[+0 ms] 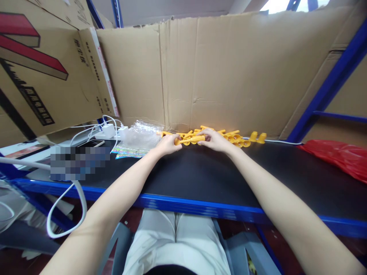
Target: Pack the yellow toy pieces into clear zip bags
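Observation:
Both of my hands are over the black tabletop, close together near the back. My right hand (213, 140) is closed on a yellow plastic ribbed piece (195, 139), whose narrow end points left. In the fingers of my left hand (168, 144) is a small yellow plastic cup-like piece (177, 141). The tip of the ribbed piece meets this cup-like piece; I cannot tell whether they are joined. Just behind my hands lies a pile of yellow plastic parts (236, 140), some like sticks and some with round open ends.
Clear plastic bags (142, 134) lie left of my hands. White chargers (108, 130) with cables and a phone (93, 143) are farther left. A red plastic bag (336, 154) rests at the right. Cardboard (243, 72) walls the back; a blue rail (200, 206) edges the table (200, 175).

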{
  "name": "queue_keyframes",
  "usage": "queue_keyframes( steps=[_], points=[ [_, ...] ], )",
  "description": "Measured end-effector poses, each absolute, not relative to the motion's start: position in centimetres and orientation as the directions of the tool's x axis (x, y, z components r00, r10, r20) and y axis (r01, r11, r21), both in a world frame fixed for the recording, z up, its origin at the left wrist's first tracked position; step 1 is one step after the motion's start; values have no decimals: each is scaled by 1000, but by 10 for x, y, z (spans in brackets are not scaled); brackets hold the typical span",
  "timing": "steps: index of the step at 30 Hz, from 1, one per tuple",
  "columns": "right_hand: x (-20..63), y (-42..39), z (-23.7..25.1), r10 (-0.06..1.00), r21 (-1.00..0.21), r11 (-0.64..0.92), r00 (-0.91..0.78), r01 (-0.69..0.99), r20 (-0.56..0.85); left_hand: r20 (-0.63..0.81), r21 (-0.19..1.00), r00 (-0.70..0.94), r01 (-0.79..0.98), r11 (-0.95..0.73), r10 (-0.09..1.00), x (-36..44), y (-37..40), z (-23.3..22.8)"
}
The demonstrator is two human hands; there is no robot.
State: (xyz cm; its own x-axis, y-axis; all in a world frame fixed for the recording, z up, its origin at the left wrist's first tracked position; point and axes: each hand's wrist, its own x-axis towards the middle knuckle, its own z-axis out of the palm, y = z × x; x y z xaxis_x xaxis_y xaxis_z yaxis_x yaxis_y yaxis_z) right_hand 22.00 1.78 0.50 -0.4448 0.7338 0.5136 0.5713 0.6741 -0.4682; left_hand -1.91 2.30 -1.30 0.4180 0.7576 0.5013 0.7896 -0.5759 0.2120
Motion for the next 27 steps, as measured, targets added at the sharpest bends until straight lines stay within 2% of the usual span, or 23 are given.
queue_keyframes(
  steps=[5,9,17,27],
  points=[
    [221,14,9,855,-721,504,-390,475,341,486,192,403,816,-545,775,-20,24,-12],
    [225,11,13,885,-814,420,-380,401,270,485,167,419,817,-552,767,-20,22,-9],
    [222,10,11,905,-871,319,-394,373,162,546,121,420,817,-564,725,-21,16,-3],
    [223,16,2,898,-859,320,-418,400,139,476,130,403,846,-517,781,-20,18,-6]
  ],
)
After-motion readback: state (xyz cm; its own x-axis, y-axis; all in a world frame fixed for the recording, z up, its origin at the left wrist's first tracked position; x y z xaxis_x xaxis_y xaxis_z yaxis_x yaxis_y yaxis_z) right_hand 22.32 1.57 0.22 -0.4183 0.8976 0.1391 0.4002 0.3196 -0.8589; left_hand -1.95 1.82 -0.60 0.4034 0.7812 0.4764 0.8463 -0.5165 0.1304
